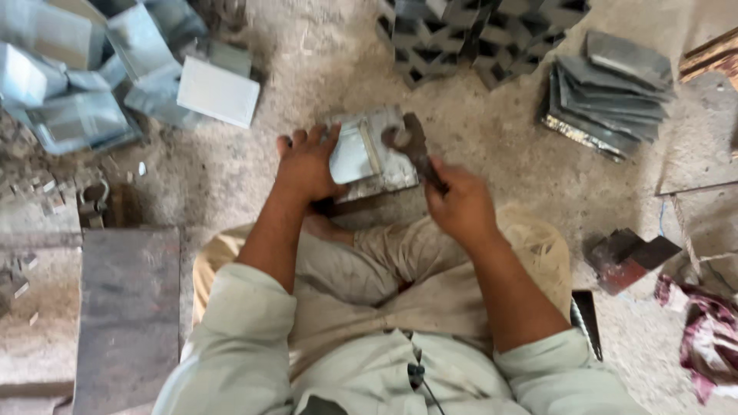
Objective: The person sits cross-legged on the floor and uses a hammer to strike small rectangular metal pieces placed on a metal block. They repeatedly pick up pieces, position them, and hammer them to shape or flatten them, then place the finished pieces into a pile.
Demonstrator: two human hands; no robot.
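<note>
While the person sits on the dusty concrete floor (492,146), the left hand (307,165) lies flat with fingers spread and only partly curled on the left edge of a folded sheet-metal piece (369,154), pressing it down rather than gripping it. That piece lies on the floor just ahead of the knees, roughly mid-floor. Right hand (461,206) is clenched around the shaft of a dark open-ended wrench (411,150), whose forked head sits over the piece's upper right part; whether it touches the metal cannot be told, some motion blur there.

Toward the far left corner of the floor: a loose heap of shiny bent metal sheets (84,77), with one flat pale sheet (219,92) at its right side. Toward the far right: a fanned stack of grey flat plates (611,88), well apart from the hands. Top centre: a dark lattice of interlocked metal pieces (477,38). Near left: a dark steel slab (127,315). Right edge: a reddish cloth (711,338) and dark scrap bits (626,257).
</note>
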